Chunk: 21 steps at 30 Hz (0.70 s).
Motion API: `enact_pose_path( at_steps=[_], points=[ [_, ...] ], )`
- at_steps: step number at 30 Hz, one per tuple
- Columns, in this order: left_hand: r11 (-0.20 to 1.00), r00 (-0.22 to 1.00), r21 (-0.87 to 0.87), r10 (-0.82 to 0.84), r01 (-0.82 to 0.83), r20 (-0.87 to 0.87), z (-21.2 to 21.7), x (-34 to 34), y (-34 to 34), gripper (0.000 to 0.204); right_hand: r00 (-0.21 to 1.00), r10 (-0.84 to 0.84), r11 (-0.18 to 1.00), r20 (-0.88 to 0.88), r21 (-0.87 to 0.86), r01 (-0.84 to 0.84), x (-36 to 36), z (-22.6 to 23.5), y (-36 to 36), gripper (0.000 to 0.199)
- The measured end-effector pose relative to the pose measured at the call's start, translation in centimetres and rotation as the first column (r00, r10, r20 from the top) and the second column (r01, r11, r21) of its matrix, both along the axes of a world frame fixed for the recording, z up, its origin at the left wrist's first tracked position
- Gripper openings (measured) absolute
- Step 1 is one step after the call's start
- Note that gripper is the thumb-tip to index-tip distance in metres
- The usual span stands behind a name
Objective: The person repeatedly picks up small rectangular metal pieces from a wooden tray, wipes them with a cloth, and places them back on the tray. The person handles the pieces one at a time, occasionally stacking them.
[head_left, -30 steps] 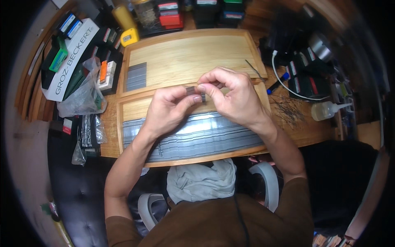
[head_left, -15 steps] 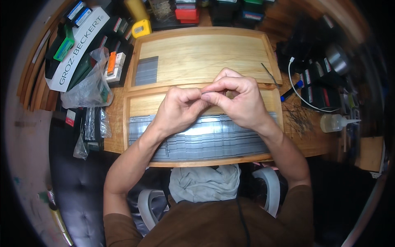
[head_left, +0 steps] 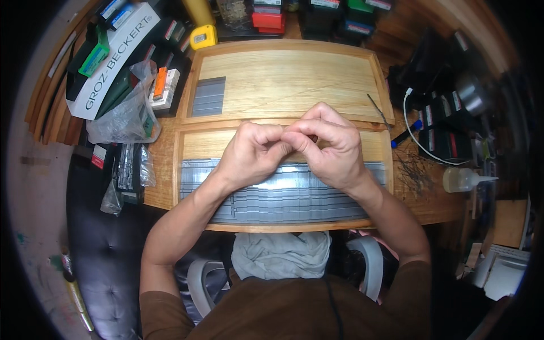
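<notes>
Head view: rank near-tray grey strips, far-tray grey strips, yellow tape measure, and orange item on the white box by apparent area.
Largest first:
1. grey strips in the near tray
2. grey block of strips in the far tray
3. yellow tape measure
4. orange item

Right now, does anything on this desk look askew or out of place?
Yes: thin dark wiry pieces lie strewn on the brown wooden tabletop, right of the lower shallow wooden tray, while the flat grey metal strips inside sit in rows.
</notes>
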<state>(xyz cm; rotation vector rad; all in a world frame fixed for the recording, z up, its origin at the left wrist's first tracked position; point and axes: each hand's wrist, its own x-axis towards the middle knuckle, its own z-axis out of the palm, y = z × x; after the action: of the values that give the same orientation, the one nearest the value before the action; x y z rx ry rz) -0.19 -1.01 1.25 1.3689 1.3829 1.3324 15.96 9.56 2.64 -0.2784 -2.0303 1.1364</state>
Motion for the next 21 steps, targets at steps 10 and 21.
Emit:
enact_pose_path(
  at_steps=[10,21],
  points=[
    [0.989,0.995,-0.144,-0.044,0.031,-0.087,-0.1,-0.7,0.0,0.019,0.999,0.043,0.991,0.024,-0.127,-0.04,0.1,0.2,0.2,0.013],
    [1.0,1.0,-0.02,0.006,-0.006,0.021,-0.1,0.1,0.1,0.015,0.997,0.072,0.988,0.017,-0.135,-0.069,0.1,-0.1,0.6,0.012]
  ],
)
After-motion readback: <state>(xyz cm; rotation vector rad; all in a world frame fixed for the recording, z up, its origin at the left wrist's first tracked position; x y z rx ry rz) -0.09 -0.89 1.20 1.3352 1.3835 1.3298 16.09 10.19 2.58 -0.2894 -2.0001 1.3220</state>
